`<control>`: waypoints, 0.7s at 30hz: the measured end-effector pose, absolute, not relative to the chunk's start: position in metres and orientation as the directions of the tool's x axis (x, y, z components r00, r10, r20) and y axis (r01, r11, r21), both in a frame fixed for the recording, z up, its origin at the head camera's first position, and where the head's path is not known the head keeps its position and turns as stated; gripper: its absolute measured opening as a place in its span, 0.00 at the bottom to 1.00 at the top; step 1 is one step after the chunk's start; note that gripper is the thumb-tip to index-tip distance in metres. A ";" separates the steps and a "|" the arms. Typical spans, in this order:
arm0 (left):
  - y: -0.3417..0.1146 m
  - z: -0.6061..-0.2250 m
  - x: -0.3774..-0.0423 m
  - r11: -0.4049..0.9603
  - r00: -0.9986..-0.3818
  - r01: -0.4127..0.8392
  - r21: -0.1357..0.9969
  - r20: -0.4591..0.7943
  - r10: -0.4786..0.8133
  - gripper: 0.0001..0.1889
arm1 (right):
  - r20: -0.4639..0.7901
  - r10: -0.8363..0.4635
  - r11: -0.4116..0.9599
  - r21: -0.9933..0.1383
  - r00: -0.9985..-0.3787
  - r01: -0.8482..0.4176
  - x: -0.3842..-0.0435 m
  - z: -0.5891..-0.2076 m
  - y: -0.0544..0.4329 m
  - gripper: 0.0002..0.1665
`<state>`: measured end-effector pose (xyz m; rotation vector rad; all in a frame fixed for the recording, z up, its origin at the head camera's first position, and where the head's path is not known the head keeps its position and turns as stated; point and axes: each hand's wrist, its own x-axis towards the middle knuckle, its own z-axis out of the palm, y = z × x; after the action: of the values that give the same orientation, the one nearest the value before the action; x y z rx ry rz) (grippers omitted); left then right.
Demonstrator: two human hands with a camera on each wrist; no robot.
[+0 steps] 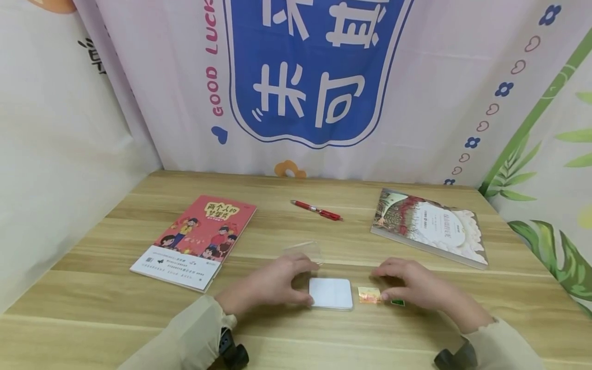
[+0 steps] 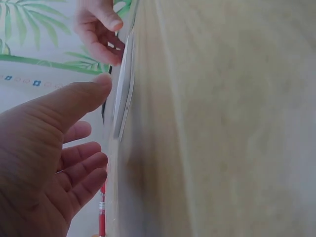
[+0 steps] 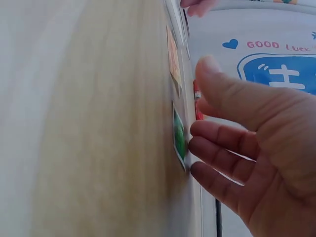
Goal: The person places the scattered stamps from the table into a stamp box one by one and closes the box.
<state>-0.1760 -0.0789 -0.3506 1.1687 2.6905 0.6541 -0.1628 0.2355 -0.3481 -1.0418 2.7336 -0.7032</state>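
Observation:
My left hand rests on the wooden table with relaxed fingers, its fingertips at the left edge of a flat white box. In the left wrist view the left hand shows a straight thumb beside the white box and grips nothing. My right hand lies just right of a small orange card and over a small green card. In the right wrist view the right hand has its fingertips at the edge of the green card, with the orange card beyond.
A clear plastic lid lies just behind the left hand. A red pen lies mid-table. On the left is a pink picture book, and on the right a book with a white and red cover. Printed cloth walls enclose the table.

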 end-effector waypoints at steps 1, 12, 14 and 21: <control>-0.078 -0.351 -0.175 0.611 -0.694 0.655 0.445 0.035 0.719 0.31 | 0.046 -0.659 0.644 -0.480 -0.750 -0.595 -0.163 -0.349 0.235 0.25; -0.073 -0.356 -0.173 0.640 -0.701 0.637 0.430 -0.020 0.712 0.32 | 0.084 -0.601 0.595 -0.617 -0.795 -0.515 -0.162 -0.363 0.228 0.09; -0.073 -0.357 -0.173 0.645 -0.707 0.631 0.431 -0.024 0.707 0.32 | 0.081 -0.580 0.599 -0.633 -0.811 -0.491 -0.162 -0.365 0.227 0.08; -0.073 -0.359 -0.174 0.662 -0.736 0.572 0.485 -0.053 0.675 0.30 | 0.031 -0.500 0.616 -0.689 -0.865 -0.381 -0.167 -0.371 0.223 0.04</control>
<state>-0.1738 -0.0729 -0.3592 1.0101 2.6497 0.6573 -0.1665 0.2226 -0.3707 -0.7353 2.6740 -1.0820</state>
